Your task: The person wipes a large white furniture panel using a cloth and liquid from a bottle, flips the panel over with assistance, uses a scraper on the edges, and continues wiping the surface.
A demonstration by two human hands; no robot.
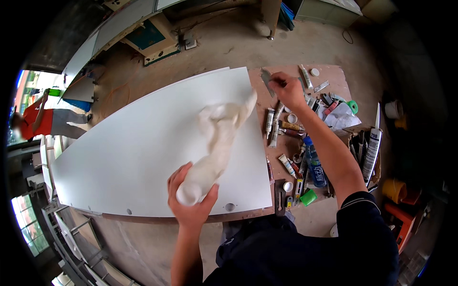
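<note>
Left hand [193, 212] grasps the cloth [219, 148] by its near end — long axis slanting away rightward. Right hand [287, 90], fingers curled, beside the scraper [266, 80] — cannot tell whether holding.

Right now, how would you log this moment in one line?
left hand: gripping whitish roll | right hand: above table, contents unclear | under roll: white board | beside board: tubes, bottle
</note>
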